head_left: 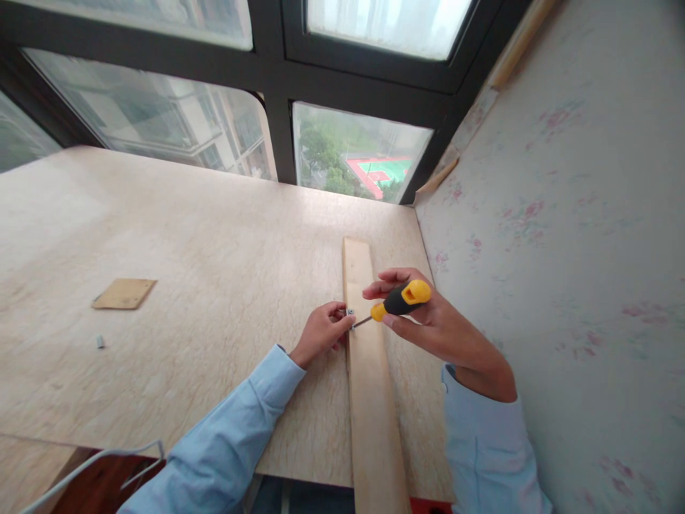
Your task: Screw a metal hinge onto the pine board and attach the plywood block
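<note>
A long pale wooden board (369, 378) lies on the marble-patterned surface, running toward the window. At its left edge, my left hand (326, 328) pinches a small metal bracket (349, 313) against the wood; the fingertips are partly hidden. My right hand (422, 321) is over the board, its thumb and fingers around the handle of a yellow and black screwdriver (401, 300). The shaft slants down to the left, its tip at the bracket beside my left thumb. Whether a screw sits under the tip is too small to tell.
On the left of the surface (214, 235) lie a thin brown square plate (125, 293) and a small metal piece (100, 342). A white cable (107, 452) crosses the lower left edge. Dark-framed windows stand ahead, and a flowered wall (561, 235) rises close on the right.
</note>
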Available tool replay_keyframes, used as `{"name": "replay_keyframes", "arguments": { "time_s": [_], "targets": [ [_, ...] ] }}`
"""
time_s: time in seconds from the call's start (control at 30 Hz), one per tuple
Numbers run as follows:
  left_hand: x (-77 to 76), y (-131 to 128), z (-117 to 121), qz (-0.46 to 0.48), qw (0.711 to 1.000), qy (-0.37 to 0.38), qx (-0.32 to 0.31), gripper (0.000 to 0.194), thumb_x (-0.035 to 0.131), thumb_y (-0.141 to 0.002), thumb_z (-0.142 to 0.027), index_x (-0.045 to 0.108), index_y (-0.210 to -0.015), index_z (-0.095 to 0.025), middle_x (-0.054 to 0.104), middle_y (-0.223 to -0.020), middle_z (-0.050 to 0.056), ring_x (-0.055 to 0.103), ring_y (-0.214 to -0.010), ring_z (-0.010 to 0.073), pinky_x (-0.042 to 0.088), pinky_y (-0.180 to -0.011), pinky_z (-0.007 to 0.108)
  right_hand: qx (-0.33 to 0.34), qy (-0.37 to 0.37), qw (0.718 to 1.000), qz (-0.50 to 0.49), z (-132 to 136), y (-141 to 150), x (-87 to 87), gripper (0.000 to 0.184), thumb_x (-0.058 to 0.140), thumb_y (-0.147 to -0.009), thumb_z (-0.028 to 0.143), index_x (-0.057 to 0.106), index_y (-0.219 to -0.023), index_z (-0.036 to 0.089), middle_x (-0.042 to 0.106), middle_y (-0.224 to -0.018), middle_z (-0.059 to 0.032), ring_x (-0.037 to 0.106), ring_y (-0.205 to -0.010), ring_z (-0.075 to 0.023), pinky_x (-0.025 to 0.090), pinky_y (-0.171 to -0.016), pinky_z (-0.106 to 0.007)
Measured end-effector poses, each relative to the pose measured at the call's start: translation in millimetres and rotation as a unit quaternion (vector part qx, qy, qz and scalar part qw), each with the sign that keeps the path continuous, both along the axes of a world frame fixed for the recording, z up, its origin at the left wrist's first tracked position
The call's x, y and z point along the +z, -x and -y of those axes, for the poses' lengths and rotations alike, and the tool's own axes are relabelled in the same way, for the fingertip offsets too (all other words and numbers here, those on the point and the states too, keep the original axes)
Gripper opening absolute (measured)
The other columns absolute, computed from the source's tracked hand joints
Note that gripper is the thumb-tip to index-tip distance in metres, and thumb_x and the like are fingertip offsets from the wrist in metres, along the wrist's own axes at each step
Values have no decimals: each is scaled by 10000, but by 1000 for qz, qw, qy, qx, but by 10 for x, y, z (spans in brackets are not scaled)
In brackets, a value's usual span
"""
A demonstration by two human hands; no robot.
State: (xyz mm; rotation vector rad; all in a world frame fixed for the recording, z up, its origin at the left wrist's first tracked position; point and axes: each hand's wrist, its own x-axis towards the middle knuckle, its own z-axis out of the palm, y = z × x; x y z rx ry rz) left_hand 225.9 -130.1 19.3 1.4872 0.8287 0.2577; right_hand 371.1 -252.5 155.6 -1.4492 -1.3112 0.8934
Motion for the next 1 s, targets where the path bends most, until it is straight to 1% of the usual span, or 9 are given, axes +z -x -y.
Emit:
{"name": "replay_keyframes", "arguments": {
  "time_s": [0.2,0.4,0.5,0.57,0.63,0.7,0.8,0.9,1.0],
  "targets": [
    [53,-3,8,-13,1000,13,5,450,677,-811,-382,626,-1189,-143,710,-938,65,641,-529,128,447,-342,184,-35,-6,999,-1,-22,-13,23,232,689,-869,295,560,-1055,250,695,-1046,-55,673,-1043,-224,565,-898,-396],
    [64,2,17,-7,1000,4,0,456,676,-809,-403,629,-1182,-146,707,-921,58,627,-524,124,430,-339,181,-52,-9,998,17,-61,-1,-17,242,732,-835,341,575,-996,253,710,-1002,-32,690,-974,-220,589,-808,-352],
    [81,5,19,-11,1000,-3,-2,428,668,-810,-397,646,-1153,-142,707,-888,55,619,-518,122,418,-336,176,-136,-3,986,95,-84,21,-28,359,806,-745,442,565,-921,242,724,-874,-18,703,-801,-210,587,-669,-314],
    [98,5,20,-9,1000,-3,-1,398,667,-807,-383,659,-1124,-142,704,-867,49,612,-511,113,411,-339,166,-201,-2,963,180,-107,38,-33,444,843,-667,512,545,-849,238,692,-741,4,669,-652,-191,547,-558,-290],
    [112,6,20,-6,1000,-6,-2,368,663,-804,-366,667,-1095,-140,698,-843,42,605,-504,107,406,-341,159,-229,-5,943,240,-131,54,-44,487,851,-630,552,522,-812,242,649,-664,25,631,-582,-178,513,-516,-286],
    [120,7,22,-3,1000,-13,-4,350,657,-805,-365,671,-1069,-136,688,-813,36,600,-500,108,404,-340,158,-215,-15,946,241,-150,66,-64,476,833,-664,550,522,-860,248,670,-725,14,654,-655,-196,540,-587,-311],
    [124,7,26,-1,1000,-14,-6,364,646,-813,-389,663,-1074,-136,679,-799,34,600,-499,115,409,-334,166,-149,-55,975,158,-156,94,-94,514,771,-781,480,484,-1153,272,705,-1055,-43,679,-972,-238,560,-864,-401],
    [116,2,27,-3,1000,-2,-1,384,649,-815,-393,652,-1105,-141,687,-836,39,603,-494,112,411,-332,169,-73,-96,990,73,-130,150,-76,721,687,-867,429,246,-1429,328,571,-1365,-83,556,-1263,-247,468,-1065,-482],
    [99,-5,23,-8,1000,1,6,372,669,-804,-360,654,-1104,-140,689,-857,41,597,-484,99,401,-332,159,-53,-108,992,48,-77,214,0,766,626,-896,438,141,-1487,400,398,-1535,-54,400,-1414,-256,395,-1137,-531]
  ]
}}
